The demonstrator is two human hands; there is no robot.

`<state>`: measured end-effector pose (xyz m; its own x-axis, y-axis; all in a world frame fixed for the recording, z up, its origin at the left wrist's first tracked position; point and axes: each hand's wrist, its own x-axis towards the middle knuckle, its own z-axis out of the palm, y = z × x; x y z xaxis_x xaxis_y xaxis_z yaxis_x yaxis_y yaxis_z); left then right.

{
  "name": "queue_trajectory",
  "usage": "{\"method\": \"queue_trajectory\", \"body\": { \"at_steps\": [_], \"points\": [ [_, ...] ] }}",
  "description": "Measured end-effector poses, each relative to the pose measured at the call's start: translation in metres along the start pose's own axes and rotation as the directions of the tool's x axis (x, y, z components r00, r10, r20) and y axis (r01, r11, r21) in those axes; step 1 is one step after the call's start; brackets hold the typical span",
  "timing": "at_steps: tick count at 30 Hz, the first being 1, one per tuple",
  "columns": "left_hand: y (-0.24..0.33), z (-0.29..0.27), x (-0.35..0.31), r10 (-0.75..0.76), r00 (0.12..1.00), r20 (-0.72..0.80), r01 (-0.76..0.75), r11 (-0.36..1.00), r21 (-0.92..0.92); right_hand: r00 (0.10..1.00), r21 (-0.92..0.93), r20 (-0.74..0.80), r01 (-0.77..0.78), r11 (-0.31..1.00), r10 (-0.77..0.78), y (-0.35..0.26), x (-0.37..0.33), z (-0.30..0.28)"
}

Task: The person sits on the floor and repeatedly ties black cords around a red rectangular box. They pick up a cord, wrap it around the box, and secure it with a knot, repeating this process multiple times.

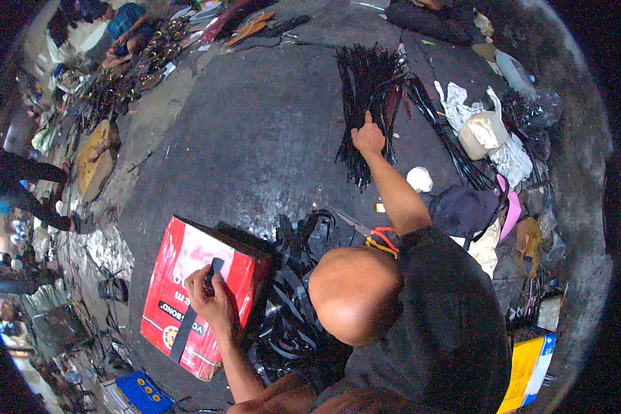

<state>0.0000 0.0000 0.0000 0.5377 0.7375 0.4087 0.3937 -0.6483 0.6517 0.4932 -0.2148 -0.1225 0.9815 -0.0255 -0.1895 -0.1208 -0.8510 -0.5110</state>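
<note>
My left hand rests on the slanted top of a red box. Its fingers are closed around a flat black strip that runs down across the box. My right arm reaches far forward, and my right hand lies over a bundle of thin black strips. The index finger of that hand is stretched out and the thumb stands apart; nothing shows in its grip. Scissors with orange and yellow handles lie beside my bare knee. Loose black strips are heaped between the box and my knee.
To the right are a small white lump, a dark cap, crumpled white cloth and a plastic container. A wooden block stands at left, near another person's dark-clothed legs. A yellow-and-blue box sits lower right.
</note>
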Motion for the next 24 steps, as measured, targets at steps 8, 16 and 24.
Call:
{"method": "queue_trajectory", "body": {
  "at_steps": [8,16,24],
  "points": [
    [0.008,-0.001,0.001,-0.015,0.999,-0.034,0.016,0.999,0.027,0.620,-0.150,-0.727,0.274,0.950,-0.294,-0.037,-0.049,-0.005],
    [0.002,-0.009,0.006,-0.048,0.996,-0.075,0.055,0.994,0.091,0.000,0.606,0.065,0.795,0.039,-0.998,-0.182,-0.247,-0.025],
    [-0.005,-0.004,0.007,-0.045,0.997,-0.066,0.048,0.998,0.044,-0.281,0.446,0.124,0.873,-0.200,-0.952,-0.190,-0.322,0.012]
  ]
}}
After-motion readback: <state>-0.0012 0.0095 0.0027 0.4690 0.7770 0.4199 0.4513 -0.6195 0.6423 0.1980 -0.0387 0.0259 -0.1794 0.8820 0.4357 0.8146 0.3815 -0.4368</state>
